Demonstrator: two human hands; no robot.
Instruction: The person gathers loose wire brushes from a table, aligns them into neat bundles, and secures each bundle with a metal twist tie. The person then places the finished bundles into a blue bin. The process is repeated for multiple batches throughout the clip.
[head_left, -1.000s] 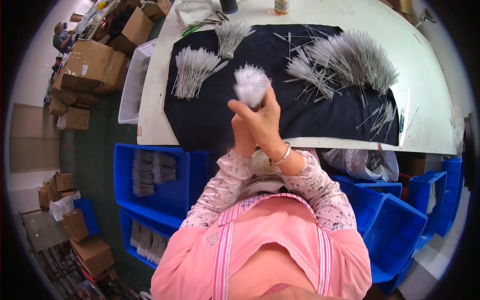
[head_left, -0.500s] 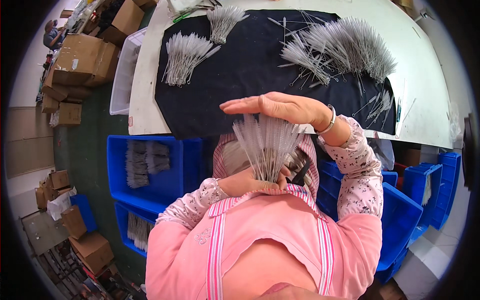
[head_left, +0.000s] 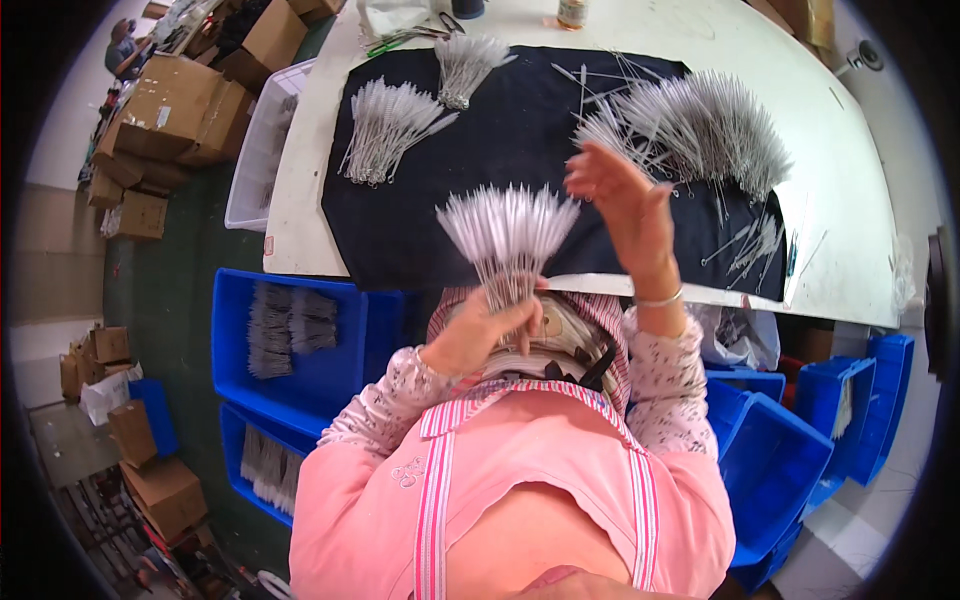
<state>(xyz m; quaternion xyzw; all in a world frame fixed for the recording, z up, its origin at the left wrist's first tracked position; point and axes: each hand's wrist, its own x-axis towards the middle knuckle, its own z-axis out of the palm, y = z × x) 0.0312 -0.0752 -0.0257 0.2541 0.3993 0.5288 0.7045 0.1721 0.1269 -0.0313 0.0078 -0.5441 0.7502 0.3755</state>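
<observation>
My left hand is wrapped round the wire stems of a bundle of thin white-bristled straw brushes, their bristle ends fanned upward near the table's front edge. Apart from the bundle, to its right, my right hand is raised with fingers stretched out and holds nothing. Just beyond it on the dark cloth lies a large heap of the same brushes. Two smaller bunches, a nearer brush bunch and a farther brush bunch, lie at the far left of the cloth.
Blue bins holding brushes stand at the left below the white table; more blue bins are at the right. A white crate and cardboard boxes are farther left. Loose brushes lie at the cloth's right edge.
My left hand has carried the brush bundle forward, away from my chest. My right hand has lifted off the bristle tops and turned upright, moving to the right.
</observation>
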